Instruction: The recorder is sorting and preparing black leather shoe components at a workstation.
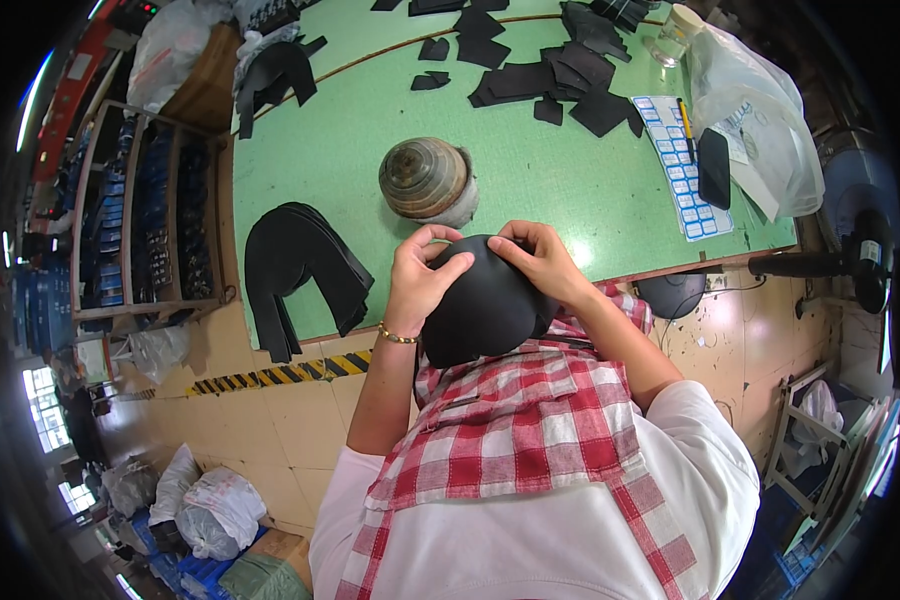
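L hand (422, 272) & R hand (542, 262) both pinch far edge of black piece (482, 312), thumbs on top, btwn table (560, 170) & checked apron (510, 430). Ringed cone (422, 178) just beyond, on table; blk stack (288, 240) to L.

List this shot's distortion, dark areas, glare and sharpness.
Head view: the table bows along its far joint; head view: corners go black; head view: the window largely washes out; head view: left hand, right hand and black piece look fairly sharp.
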Available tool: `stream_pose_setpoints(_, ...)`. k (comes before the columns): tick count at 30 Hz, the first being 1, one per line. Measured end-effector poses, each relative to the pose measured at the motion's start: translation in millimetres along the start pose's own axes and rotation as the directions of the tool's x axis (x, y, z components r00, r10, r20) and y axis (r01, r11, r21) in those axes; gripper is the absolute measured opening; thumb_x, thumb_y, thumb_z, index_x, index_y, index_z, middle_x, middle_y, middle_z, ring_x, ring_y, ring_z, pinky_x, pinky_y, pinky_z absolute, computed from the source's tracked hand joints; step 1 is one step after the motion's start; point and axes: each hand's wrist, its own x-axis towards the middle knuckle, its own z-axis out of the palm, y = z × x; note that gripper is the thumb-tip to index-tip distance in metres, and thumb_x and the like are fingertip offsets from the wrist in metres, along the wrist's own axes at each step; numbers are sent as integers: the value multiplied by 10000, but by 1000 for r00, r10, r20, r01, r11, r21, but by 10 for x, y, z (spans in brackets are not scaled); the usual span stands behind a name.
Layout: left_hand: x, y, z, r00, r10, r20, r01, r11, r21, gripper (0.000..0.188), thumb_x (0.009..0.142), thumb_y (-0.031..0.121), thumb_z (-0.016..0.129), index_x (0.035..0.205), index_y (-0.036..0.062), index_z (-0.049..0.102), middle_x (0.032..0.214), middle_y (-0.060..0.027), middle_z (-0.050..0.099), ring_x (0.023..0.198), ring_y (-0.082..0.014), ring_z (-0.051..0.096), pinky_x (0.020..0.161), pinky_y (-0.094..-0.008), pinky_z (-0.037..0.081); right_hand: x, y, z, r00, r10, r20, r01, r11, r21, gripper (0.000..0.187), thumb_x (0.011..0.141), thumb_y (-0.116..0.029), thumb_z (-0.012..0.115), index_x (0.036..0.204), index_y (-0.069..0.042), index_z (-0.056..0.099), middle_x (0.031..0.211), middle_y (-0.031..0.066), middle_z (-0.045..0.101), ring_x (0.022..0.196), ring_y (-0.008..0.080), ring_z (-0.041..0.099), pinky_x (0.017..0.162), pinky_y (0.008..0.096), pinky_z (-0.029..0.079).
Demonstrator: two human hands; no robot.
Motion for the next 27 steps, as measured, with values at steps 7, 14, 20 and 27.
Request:
stream_pose_setpoints(7,-26,37,59,998,51,-23,-50,997,50,287,731,-6,667,976,-3,516,759,-85,644,668,-105,609,579,-218,504,-17,-17,8,1000,-3,-5,3,1000,-24,264,839,-233,588,781,25,598,646,35,573,603,66,502,543,245,419)
stream_pose_setpoints(14,-37,31,-18,999,-7,49,9,999,-42,298,757,-23,635,1020,2,498,844,-105,642,729,-118,615,621,-226,516,-1,-6,-4,1000,-26,-5,26,999,-22,266,840,-229,584,784,30,596,642,37,571,605,69,503,543,246,418)
stream_pose_setpoints(20,-36,7,33,997,77,-23,-74,993,88,300,745,-24,634,1018,2,512,775,-88,647,683,-109,612,573,-218,505,-8,-25,22,999,-30,-13,29,997,-67,266,838,-230,586,786,30,596,640,37,570,600,73,497,541,249,415)
stream_pose_setpoints(27,-38,17,-22,999,39,22,-40,999,37,304,776,-9,615,1057,-3,500,858,-94,637,716,-111,608,637,-223,507,26,22,-16,1000,1,23,-1,1000,5,264,854,-236,573,798,21,597,674,8,569,637,60,496,562,230,410)
